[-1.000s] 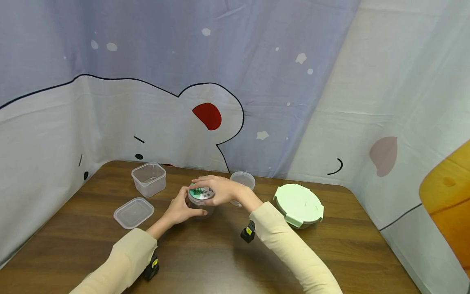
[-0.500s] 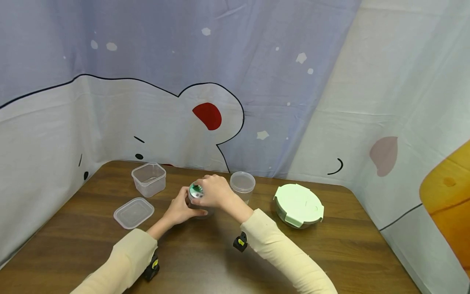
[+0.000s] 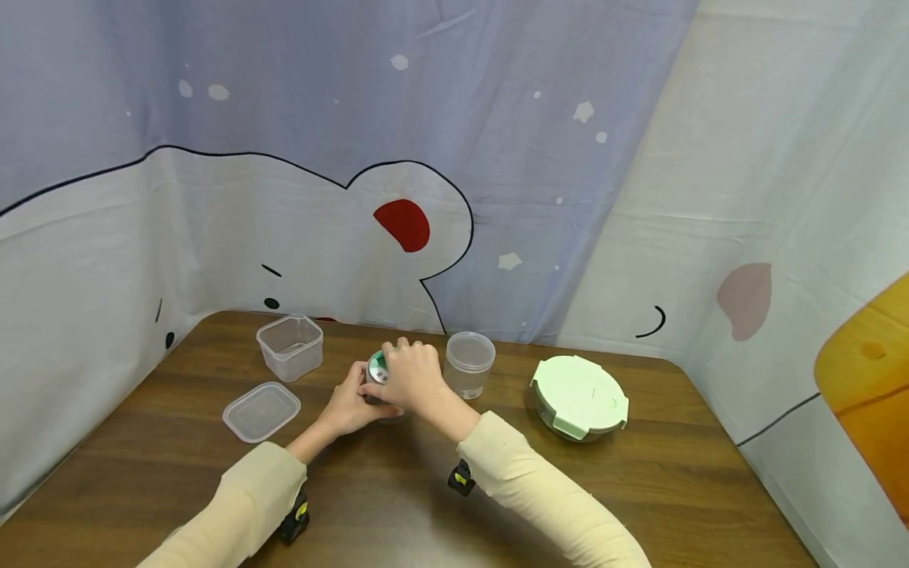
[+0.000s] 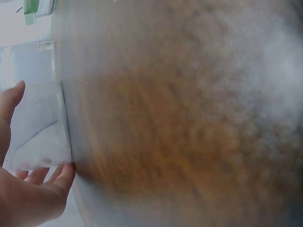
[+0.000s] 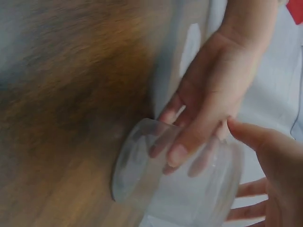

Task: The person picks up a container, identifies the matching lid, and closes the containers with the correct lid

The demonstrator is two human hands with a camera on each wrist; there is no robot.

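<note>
In the head view, a clear round plastic jar stands on the table near the middle, its lid [image 3: 377, 368] marked in green and silver. My left hand [image 3: 350, 406] grips the side of the jar; the right wrist view shows the jar's clear wall [image 5: 137, 170] with the left thumb and fingers around it. Over the top, my right hand [image 3: 412, 379] holds the lid by its rim, fingers on the far side and thumb on the near side. Most of the lid is hidden under that hand. The left wrist view shows the left hand [image 4: 40, 191] against the jar [image 4: 38, 127].
Just right of the jar stands another clear round container [image 3: 469, 363]. A round box with a pale green clip lid [image 3: 579, 394] sits farther right. To the left are a clear square container [image 3: 291, 359] and a flat rectangular lid [image 3: 261, 412]. A printed curtain [image 3: 540, 197] hangs behind the table.
My right hand has turned clockwise over the lid, its wrist shifting left and nearer, uncovering the round container beside it. The left hand keeps its place on the jar.
</note>
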